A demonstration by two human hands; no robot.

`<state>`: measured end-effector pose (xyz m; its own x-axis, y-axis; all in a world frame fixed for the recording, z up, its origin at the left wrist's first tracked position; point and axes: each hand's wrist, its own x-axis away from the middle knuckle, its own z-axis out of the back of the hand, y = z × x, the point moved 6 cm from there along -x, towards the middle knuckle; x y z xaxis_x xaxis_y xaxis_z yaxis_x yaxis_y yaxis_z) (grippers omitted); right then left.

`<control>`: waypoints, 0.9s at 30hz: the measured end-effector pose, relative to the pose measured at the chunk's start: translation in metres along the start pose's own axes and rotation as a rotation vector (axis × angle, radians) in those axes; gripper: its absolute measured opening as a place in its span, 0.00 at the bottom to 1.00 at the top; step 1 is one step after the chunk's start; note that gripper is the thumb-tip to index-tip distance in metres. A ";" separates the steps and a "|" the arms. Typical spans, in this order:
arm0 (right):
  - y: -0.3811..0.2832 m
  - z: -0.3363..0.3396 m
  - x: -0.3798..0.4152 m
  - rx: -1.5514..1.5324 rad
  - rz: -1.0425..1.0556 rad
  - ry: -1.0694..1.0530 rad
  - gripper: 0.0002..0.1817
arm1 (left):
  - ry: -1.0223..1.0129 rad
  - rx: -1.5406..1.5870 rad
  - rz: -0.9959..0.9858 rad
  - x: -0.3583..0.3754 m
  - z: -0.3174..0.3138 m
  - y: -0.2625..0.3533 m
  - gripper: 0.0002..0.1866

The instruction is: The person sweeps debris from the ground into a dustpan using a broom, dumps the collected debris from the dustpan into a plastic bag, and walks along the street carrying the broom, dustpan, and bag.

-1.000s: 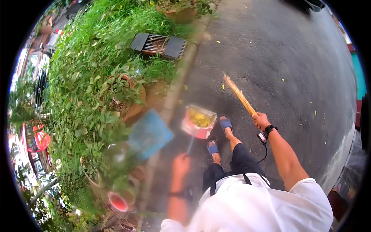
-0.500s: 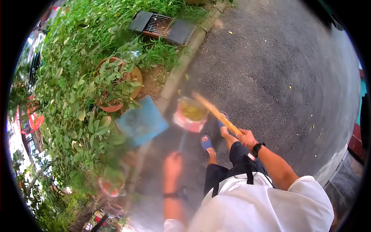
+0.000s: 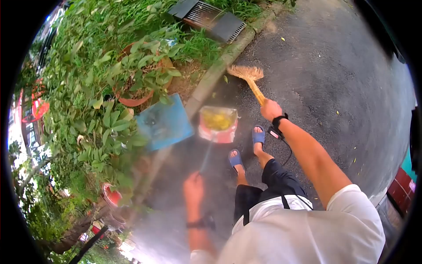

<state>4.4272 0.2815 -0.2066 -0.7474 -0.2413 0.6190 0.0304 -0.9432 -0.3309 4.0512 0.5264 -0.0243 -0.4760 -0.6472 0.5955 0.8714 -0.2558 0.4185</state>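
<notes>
Broom (image 3: 252, 82) up front in the head view, bristles fanned on the road (image 3: 325, 97) near the kerb (image 3: 205, 89)! Right hand (image 3: 271, 110) closed round the handle, angled probably so the tips lie flat. Blurred left hand (image 3: 194, 187) grips the dustpan (image 3: 217, 134), seemingly level to cradle yellow litter (image 3: 220, 119).

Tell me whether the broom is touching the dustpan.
Apart. The head view shows a strip of dark pavement between the broom, held in the right hand, and the dustpan.
</notes>
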 end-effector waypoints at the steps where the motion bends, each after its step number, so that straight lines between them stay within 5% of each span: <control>1: -0.005 -0.012 -0.001 0.039 -0.014 -0.052 0.15 | 0.029 -0.003 -0.031 -0.004 -0.003 -0.007 0.15; 6: 0.003 -0.039 0.086 0.140 0.135 -0.221 0.15 | 0.009 0.020 0.039 -0.026 0.001 -0.006 0.16; 11: 0.015 -0.003 0.168 0.135 0.099 -0.239 0.24 | 0.011 -0.010 0.039 -0.034 0.004 -0.017 0.16; 21: -0.062 -0.062 0.059 0.214 0.220 -0.129 0.13 | -0.018 -0.034 0.078 -0.033 0.006 -0.010 0.17; 27: -0.060 -0.107 0.121 0.276 0.313 -0.265 0.13 | -0.001 0.007 0.090 -0.029 0.011 -0.012 0.16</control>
<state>4.2635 0.3329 -0.1881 -0.4812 -0.5388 0.6915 0.4277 -0.8328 -0.3514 4.0535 0.5563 -0.0390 -0.3955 -0.6664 0.6320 0.9100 -0.1912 0.3679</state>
